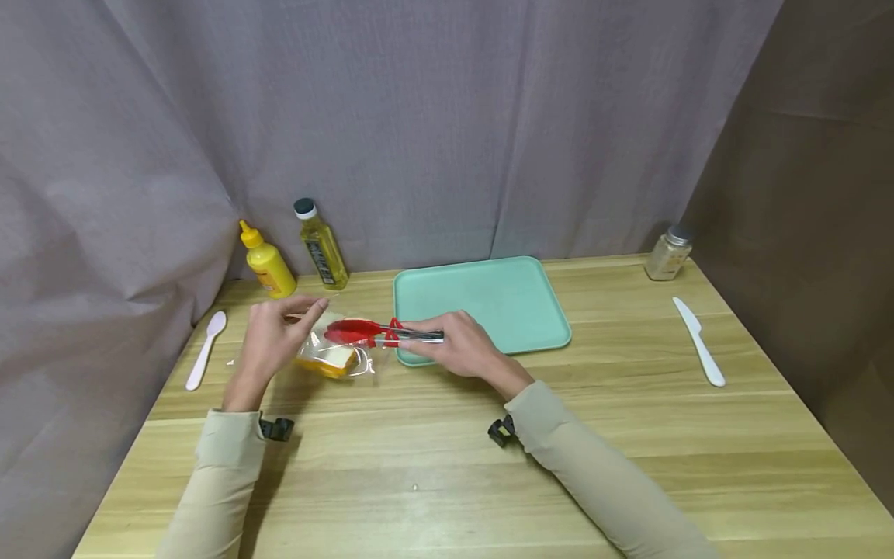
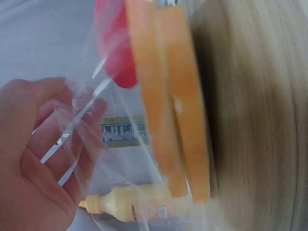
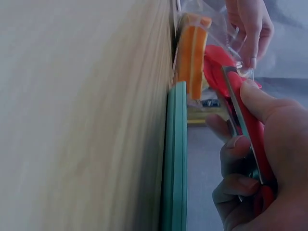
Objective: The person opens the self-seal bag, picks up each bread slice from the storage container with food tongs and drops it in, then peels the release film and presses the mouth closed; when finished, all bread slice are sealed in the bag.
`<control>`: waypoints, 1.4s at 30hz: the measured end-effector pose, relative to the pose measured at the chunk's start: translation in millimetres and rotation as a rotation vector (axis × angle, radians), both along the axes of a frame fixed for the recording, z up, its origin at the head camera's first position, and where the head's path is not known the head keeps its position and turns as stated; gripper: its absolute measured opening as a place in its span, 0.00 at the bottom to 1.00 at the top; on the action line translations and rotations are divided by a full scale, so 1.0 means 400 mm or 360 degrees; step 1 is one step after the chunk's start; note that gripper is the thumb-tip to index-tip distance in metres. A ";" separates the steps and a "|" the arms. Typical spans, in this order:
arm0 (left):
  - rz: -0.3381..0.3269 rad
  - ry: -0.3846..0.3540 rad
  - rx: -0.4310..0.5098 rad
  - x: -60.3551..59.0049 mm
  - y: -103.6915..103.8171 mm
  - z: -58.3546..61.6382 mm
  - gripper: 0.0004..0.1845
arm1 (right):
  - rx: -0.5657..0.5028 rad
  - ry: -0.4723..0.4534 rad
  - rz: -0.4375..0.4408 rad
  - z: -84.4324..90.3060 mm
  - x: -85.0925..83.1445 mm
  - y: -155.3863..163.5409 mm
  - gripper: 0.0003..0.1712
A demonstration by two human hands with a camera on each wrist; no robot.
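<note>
My right hand grips a pair of tongs with red tips and metal arms, fingers curled round the handles in the right wrist view. The tips point left and lie over two bread slices with orange-brown crusts. Those slices sit in a clear plastic bag on the table. With thumb and fingers, my left hand pinches the bag's film and holds it up. In the left wrist view a red tip shows close beside the bread, behind the film.
A mint-green tray lies right of the bread. Behind the bag stand a yellow squeeze bottle and an oil bottle. A pale spoon is at left; a white knife and a seasoning jar are at right.
</note>
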State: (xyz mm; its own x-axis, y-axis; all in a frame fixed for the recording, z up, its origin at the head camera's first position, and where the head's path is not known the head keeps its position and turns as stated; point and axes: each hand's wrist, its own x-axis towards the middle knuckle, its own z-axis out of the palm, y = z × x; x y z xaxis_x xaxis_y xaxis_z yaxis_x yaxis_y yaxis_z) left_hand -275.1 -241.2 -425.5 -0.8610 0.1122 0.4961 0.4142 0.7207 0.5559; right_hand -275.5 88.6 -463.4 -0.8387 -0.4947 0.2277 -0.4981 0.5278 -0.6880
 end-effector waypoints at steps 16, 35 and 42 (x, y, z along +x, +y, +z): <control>0.0098 0.0056 0.0107 -0.004 0.016 -0.005 0.10 | -0.0046 -0.0057 -0.0130 -0.003 -0.009 0.160 0.36; -0.0058 -0.0116 -0.0028 -0.008 0.025 -0.034 0.09 | -0.0106 -0.0122 -0.0408 -0.010 0.015 0.440 0.46; -0.0171 -0.0340 -0.0080 -0.009 0.024 -0.048 0.10 | -0.0068 -0.0056 -0.0564 -0.015 0.031 0.533 0.49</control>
State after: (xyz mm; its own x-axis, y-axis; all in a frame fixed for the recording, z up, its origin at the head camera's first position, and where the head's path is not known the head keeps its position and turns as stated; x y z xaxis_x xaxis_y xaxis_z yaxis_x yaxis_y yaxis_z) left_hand -278.6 -231.4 -444.7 -0.9276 0.2289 0.2954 0.3669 0.7077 0.6038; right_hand -263.0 301.6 -469.4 -0.9642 -0.1622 0.2100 -0.2649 0.6341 -0.7265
